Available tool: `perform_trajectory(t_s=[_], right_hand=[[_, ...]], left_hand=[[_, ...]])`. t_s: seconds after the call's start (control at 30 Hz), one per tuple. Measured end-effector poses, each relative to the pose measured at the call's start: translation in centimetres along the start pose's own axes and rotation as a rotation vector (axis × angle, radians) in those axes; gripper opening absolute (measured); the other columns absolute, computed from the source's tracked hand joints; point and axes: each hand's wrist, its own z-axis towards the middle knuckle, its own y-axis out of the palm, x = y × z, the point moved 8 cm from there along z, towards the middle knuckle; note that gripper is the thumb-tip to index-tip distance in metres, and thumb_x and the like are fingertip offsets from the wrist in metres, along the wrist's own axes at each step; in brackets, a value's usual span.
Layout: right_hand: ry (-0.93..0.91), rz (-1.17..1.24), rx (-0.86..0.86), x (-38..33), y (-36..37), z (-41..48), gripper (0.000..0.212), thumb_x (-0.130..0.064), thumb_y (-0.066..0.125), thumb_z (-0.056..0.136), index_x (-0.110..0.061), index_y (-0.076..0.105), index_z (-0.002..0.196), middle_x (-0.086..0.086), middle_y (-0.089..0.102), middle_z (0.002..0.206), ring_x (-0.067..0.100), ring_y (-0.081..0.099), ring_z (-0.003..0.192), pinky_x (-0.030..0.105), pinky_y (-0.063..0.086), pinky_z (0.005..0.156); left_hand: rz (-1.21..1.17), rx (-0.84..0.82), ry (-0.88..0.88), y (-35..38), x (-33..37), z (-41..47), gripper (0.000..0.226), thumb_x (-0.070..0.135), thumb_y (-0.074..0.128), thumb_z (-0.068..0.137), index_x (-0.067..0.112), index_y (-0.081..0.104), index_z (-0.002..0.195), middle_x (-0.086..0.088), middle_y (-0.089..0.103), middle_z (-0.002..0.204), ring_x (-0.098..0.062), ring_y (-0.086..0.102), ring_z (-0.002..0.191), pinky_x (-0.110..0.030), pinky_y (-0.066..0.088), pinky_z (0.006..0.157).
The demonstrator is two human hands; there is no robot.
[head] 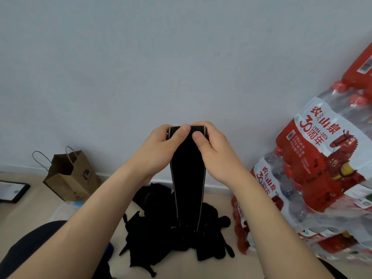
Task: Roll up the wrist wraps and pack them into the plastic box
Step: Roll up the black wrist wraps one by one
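Forearms [90, 228] come up from the bottom edge, w/ a dark-clothed knee [30, 248] at lower L. L hand [159, 146] and R hand [213, 152] are together, raised in front of the pale grey wall [181, 57]. Both are clamped on the top end of a long black fabric wrist wrap with beige edge stripes [188, 178], fingers curled behind it, thumbs pressed on the front, thumb tips nearly touching. That top end is wound into a small tight roll btwn the hands. The rest of the strap hangs straight down, its lower end reaching into a heap of loose black wraps [173, 236] on the light beige floor [26, 210], right below the hands. Pale see-through plastic container [62, 210] sits on the floor just L of the heap, mostly hidden by the L forearm, so can't tell if it's open. Brown paper carrier bag with twine handles [70, 178] stands further back L against the wall, w/ a flat dark-framed item [12, 190] at the L edge. On the R, stacked shrink-wrapped packs of red-capped water bottles [322, 168] sit close beside the heap.
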Motion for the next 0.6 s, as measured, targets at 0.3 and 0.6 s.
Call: perform_trajectory(t_s=[0.3,0.6], right_hand=[[0.078,0.205,0.065,0.3,-0.2,0.2,0.029,-0.048,0.050,0.112,-0.020,0.059,0.113,-0.003,0.070,0.103,0.003,0.067,0.090,0.031,0.053,0.080],[0.051,0.253,0.014,0.6,0.6,0.0,0.031,-0.054,0.058,0.097,-0.036,0.055,0.121,-0.009,0.071,0.107,0.009,0.071,0.101,0.033,0.059,0.089]], left_hand=[[-0.014,0.020,0.204,-0.4,1.9,-0.1,0.021,0.009,0.070,0.105,0.015,0.060,0.122,-0.005,0.069,0.118,-0.010,0.070,0.094,-0.032,0.063,0.087],[-0.102,0.053,0.084,-0.4,0.8,0.2,0.017,0.028,0.062,0.110,0.024,0.065,0.127,0.006,0.068,0.102,-0.008,0.066,0.086,-0.022,0.056,0.074]])
